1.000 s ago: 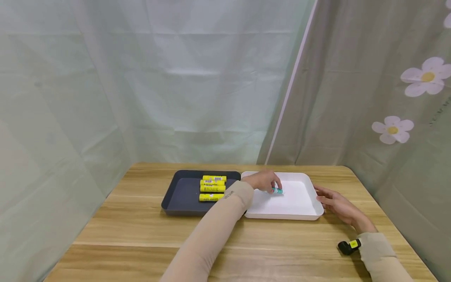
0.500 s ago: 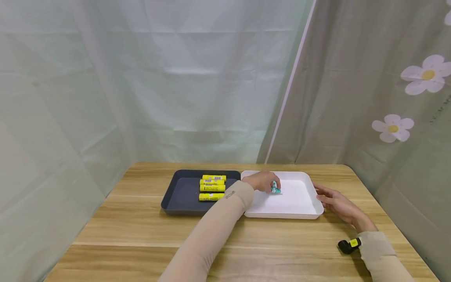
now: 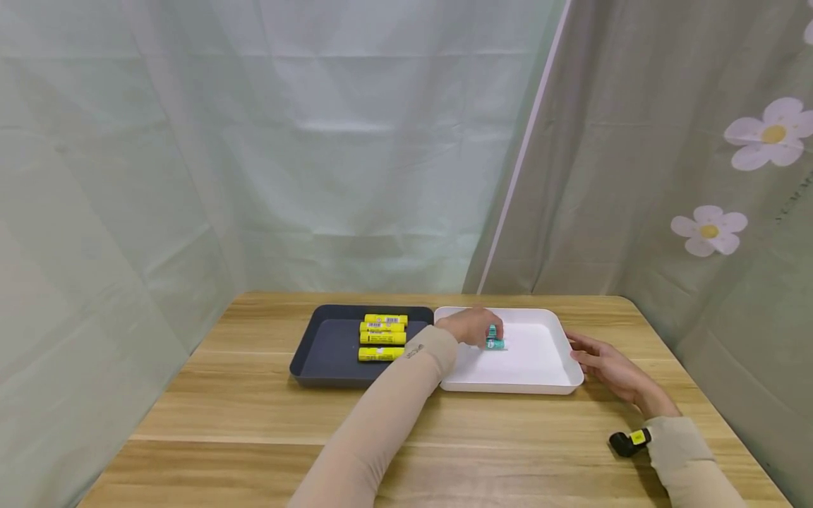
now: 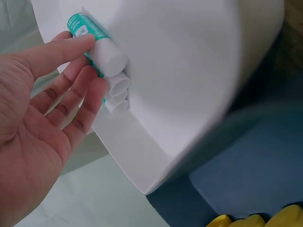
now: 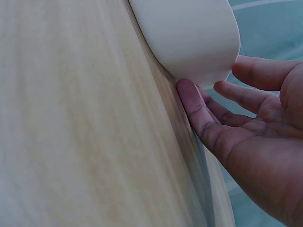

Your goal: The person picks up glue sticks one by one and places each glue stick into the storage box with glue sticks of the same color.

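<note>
My left hand [image 3: 468, 327] is over the white tray [image 3: 533, 370], pinching a teal tube with a white cap [image 4: 90, 30] between thumb and fingers. In the left wrist view, several white tube ends [image 4: 118, 86] line up right beside it, along the tray wall. The head view shows a teal tube [image 3: 495, 344] just under the fingertips; the hand hides part of the row. My right hand [image 3: 611, 370] rests its fairly straight fingers against the right end of the white tray, with fingertips at its outer wall [image 5: 203, 52] in the right wrist view.
A dark grey tray [image 3: 327, 353] stands against the white tray's left side. Several yellow tubes [image 3: 382, 339] lie in it, partly behind my left forearm. Both trays are on a wooden table [image 3: 254, 423], with curtains [image 3: 381, 176] hanging behind it.
My left hand has shifted slightly left, and more of the teal tubes shows beside its fingers. The right hand and both trays have stayed put.
</note>
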A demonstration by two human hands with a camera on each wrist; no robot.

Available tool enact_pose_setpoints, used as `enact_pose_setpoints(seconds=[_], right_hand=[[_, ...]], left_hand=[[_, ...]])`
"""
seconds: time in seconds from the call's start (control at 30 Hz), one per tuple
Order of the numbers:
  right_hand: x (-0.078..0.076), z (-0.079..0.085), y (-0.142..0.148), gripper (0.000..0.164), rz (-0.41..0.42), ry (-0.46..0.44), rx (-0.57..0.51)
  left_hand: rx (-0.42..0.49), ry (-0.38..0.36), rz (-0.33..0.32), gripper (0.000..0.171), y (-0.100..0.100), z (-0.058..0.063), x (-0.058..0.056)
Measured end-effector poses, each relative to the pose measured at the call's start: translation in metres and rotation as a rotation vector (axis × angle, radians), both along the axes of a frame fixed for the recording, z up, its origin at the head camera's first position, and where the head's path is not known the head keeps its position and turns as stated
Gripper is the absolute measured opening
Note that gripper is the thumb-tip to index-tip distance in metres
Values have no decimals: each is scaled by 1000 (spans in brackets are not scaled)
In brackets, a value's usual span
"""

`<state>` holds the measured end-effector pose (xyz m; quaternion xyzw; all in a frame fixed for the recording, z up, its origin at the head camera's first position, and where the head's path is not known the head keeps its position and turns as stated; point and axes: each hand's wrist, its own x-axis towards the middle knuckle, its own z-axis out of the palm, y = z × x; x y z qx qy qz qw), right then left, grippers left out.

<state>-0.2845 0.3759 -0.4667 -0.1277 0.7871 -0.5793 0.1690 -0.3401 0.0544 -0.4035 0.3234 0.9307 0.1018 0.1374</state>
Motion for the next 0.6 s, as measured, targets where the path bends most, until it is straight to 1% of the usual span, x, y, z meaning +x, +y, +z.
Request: enact_pose_setpoints(seconds=[0.2, 0.4, 0.47, 0.6], right_hand=[[0, 1, -1, 70, 6, -16, -12], [-1, 3, -1, 70, 10, -17, -20], [-1, 3, -1, 71, 10, -16, -14], [-2, 4, 0, 71, 12, -12, -3]], left_hand=[[-16, 32, 10, 35, -1, -3, 0], [-12, 38, -13, 34, -1, -1, -1], [-4, 31, -20, 34, -1, 0, -1], [51, -22, -9, 32, -5, 2, -3]])
